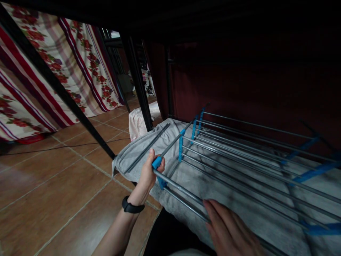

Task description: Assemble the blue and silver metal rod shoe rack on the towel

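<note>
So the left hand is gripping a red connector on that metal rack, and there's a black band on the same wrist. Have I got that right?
Not quite: the connector gripped by the left hand is blue, not red, as the head view shows. It is on the metal rack, and the black band is on that same wrist.

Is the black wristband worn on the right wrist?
No, the black wristband circles the left wrist, behind the left hand gripping a blue connector.
</note>
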{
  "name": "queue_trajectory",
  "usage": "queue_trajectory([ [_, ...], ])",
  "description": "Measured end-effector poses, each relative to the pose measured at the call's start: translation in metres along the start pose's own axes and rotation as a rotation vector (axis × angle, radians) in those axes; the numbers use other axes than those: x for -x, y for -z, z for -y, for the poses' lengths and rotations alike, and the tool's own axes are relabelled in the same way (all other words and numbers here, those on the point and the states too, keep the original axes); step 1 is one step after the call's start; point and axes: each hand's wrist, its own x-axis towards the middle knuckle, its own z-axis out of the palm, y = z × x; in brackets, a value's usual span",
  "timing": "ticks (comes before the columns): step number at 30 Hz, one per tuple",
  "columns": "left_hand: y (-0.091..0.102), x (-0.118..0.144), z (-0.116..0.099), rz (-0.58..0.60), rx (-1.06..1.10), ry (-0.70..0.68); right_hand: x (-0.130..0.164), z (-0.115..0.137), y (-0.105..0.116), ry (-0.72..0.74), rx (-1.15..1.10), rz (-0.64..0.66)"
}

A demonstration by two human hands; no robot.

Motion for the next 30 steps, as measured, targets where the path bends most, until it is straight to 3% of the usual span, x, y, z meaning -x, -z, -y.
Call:
queue_trajectory([
  [5,-0.004,0.004,-0.003,-0.007,-0.013,-0.024,-0.095,0.058,-0.019,-0.163,-0.142,0.169],
  [10,-0.003,0.007,-0.008,-0.049,0.036,0.023,-0.153,0.076,-0.035,-0.176,-0.186,0.316],
  [16,0.005,0.003,-0.015,0.052,-0.047,0.047,-0.168,0.071,-0.037,-0.16,-0.238,0.426],
  [30,0.009,-0.005,-0.015,0.034,0.082,0.107,-0.167,0.067,-0.027,-0.124,-0.244,0.445],
])
